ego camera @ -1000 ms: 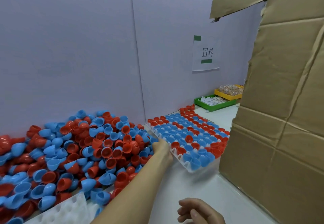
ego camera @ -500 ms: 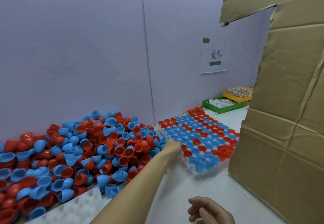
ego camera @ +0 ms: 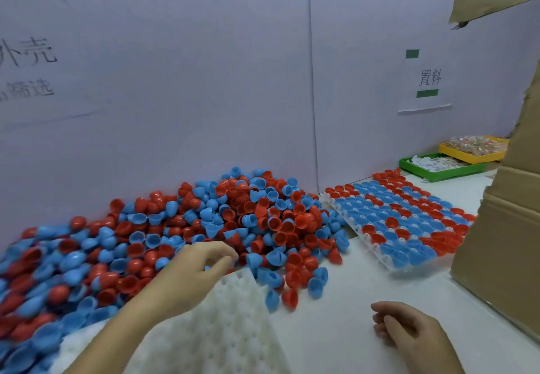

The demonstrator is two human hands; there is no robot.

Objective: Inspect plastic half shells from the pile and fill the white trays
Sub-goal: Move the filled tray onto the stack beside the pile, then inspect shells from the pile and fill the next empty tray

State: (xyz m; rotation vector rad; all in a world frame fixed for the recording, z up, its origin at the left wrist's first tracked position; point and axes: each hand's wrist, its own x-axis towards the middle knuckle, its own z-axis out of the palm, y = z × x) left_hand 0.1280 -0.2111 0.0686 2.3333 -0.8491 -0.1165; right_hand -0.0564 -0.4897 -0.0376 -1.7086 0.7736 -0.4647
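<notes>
At the near edge of the pile, the left hand hovers with fingers curled in a loose pinch over the shells; can't tell if a shell is already between them, blurred and partly hidden. Right hand rests on the white bench, fingers loosely curled, holding nothing visible. Directly below the left wrist lies an empty white tray, pockets bare, its far corner touching the pile's front edge. The pile of red and blue half shells spreads left and back against the lilac wall, loose strays spilling onto the bench just beside the tray's right corner. Further right, well apart from both hands, a filled white tray holds red and blue shells in every visible pocket, butting a cardboard panel. Green bin and yellow bin sit at the far back right. Step, judged: starting the new tray, picking a shell to inspect. Next move calls for a firm pinch on one shell, a turn to check it, then seating it in a pocket of the empty tray just under the hand.
</notes>
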